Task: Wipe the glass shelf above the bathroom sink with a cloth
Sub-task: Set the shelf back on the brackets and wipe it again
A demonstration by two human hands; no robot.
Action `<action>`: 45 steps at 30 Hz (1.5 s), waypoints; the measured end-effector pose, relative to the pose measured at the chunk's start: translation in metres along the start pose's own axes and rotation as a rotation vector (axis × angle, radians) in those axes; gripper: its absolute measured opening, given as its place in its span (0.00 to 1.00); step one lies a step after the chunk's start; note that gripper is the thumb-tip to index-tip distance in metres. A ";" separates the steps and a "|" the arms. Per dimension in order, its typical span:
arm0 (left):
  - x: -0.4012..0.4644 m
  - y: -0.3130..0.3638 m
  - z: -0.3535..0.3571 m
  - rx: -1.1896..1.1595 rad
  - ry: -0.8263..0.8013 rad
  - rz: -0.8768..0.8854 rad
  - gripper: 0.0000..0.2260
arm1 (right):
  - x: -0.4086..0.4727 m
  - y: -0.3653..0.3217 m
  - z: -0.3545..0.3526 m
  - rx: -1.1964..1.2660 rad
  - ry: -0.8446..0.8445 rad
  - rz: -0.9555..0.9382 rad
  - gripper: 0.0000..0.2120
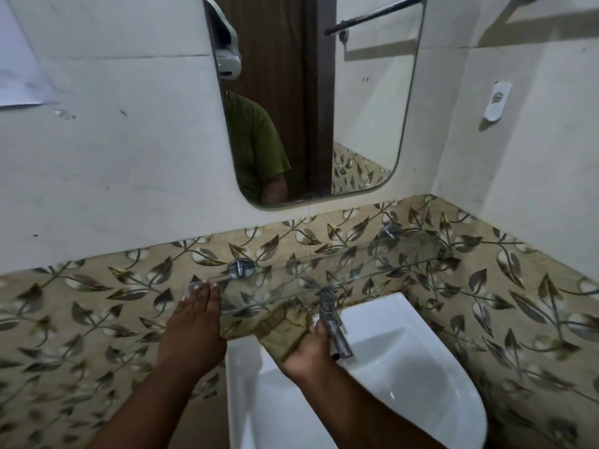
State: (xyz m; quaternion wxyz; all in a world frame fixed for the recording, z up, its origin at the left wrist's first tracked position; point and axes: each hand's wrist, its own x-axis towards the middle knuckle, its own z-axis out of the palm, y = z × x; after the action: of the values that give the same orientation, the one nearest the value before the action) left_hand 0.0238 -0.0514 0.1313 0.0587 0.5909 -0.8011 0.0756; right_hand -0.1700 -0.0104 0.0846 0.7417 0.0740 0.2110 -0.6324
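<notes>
A clear glass shelf point(405, 254) runs along the leaf-patterned tiles above the white sink point(405, 384), held by two chrome brackets. My left hand point(191, 325) lies flat with straight fingers on the shelf's left end. My right hand point(308, 351) holds an olive-brown cloth point(282, 328) against the shelf's front edge near its middle, thumb up beside the tap. Most of its fingers are hidden under the cloth.
A chrome tap point(334, 322) stands right beside my right hand, under the shelf. A mirror point(311, 102) hangs above and reflects a person in a green shirt. A white hook point(496, 102) sits on the right wall.
</notes>
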 end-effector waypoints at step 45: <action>0.000 -0.008 0.008 0.018 -0.008 -0.047 0.46 | 0.016 -0.169 0.022 0.103 0.142 -0.354 0.36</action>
State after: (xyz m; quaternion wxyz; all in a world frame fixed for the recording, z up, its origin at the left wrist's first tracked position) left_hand 0.0310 -0.0552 0.1243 0.0522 0.6102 -0.7865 0.0790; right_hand -0.3275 -0.0656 0.1246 0.5975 0.1180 0.2401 -0.7559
